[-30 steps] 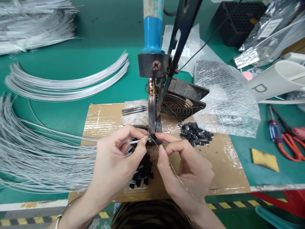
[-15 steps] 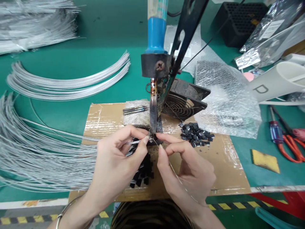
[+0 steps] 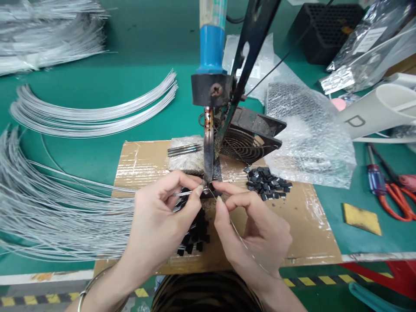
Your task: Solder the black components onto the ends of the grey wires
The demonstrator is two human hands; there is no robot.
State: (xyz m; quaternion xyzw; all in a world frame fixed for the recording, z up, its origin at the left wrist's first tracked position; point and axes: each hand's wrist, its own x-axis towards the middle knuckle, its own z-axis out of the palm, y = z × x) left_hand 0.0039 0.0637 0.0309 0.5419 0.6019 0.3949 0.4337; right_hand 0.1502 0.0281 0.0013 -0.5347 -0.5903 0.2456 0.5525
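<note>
A soldering iron [image 3: 209, 143] with a blue handle points down from a black metal stand arm [image 3: 248, 47]. Below its tip my left hand [image 3: 167, 212] pinches thin grey wires [image 3: 183, 193], their ends right by the tip. My right hand [image 3: 251, 223] is closed on a thin strand of solder wire [image 3: 238, 236], which runs from the fingertips back across the palm to the wrist. The solder's end meets the wire ends close under the tip; the joint itself is partly hidden by fingers. Beneath my left hand lie small black connectors [image 3: 195, 236] in rows, partly covered.
Bundles of grey wire [image 3: 65, 221] spread across the left of the green table. A cardboard sheet [image 3: 299, 225] carries a small fan [image 3: 250, 138] and a pile of black pieces [image 3: 268, 182]. On the right lie a yellow sponge [image 3: 362, 219], a screwdriver [image 3: 376, 177] and orange-handled scissors [image 3: 396, 203].
Both hands stay almost in place, still pinching under the iron's tip. The iron and its stand appear slightly further left in the picture.
</note>
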